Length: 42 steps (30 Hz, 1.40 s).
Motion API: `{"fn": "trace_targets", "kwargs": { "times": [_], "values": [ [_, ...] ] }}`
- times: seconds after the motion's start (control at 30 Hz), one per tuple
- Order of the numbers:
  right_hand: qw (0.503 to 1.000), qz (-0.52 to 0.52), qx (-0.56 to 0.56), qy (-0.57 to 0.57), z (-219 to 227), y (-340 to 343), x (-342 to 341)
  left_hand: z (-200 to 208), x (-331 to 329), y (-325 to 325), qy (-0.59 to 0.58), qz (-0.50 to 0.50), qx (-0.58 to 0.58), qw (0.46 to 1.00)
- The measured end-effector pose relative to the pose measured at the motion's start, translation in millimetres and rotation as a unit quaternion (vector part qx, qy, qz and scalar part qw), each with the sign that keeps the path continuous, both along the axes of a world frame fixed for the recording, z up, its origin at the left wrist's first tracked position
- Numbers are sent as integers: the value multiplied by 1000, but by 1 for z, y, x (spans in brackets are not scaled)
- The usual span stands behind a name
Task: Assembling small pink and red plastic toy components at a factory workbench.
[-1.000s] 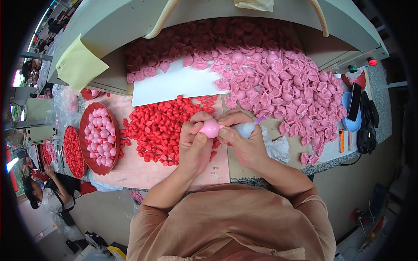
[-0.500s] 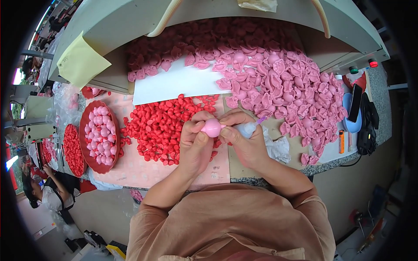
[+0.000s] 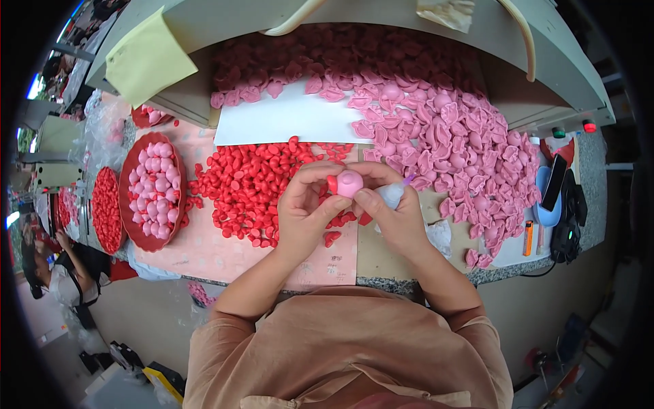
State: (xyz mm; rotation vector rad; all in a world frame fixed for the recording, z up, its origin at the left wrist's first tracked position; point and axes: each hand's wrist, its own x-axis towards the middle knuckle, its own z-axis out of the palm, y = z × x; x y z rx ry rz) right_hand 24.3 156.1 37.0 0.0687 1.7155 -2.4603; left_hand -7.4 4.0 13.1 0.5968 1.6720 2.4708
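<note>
A smooth pink ball-shaped piece (image 3: 350, 183), a round mark facing up on it, is pinched between the fingertips of both hands above the table. Close against its left side a small red piece (image 3: 332, 183) shows at the fingers of my left hand (image 3: 304, 204), which is closed. My right hand (image 3: 396, 219) is closed too, its thumb and fingertips on the ball. Tucked in that hand is a small translucent squeeze bottle (image 3: 391, 195) with a thin purple tip pointing up and right. Another bit of red shows just under the right thumb.
Loose red pieces (image 3: 252, 184) lie left of my hands. Frilled pink pieces (image 3: 463, 150) spread under the grey hood (image 3: 565, 61) and rightward. A red scalloped tray (image 3: 151, 244) holds pink-and-red pieces. At right are a phone (image 3: 554, 183), blue dish and orange marker. Another person sits far left.
The pink ball has turned, now showing a round mark, and sits slightly up and right in view. A red piece now shows at its left side. The whole view has shifted a little.
</note>
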Motion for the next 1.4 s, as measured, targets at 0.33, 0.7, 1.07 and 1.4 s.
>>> {"fn": "trace_targets", "kwargs": {
  "times": [0.33, 0.7, 1.07, 1.4],
  "values": [
    [993, -7, 87, 75, -13, 0, -2, 14, 0, -3, -81, -11, 1, 997],
    [996, -41, 49, 65, -17, -4, 0, 2, -1, -6, -63, -34, -23, 997],
    [997, -56, -10, 60, -19, -11, 1, 6, 0, -4, -103, -51, 40, 993],
    [990, -19, -142, -8, -27, -17, 4, 12, 3, -3, -124, -21, 38, 991]
  ]
}}
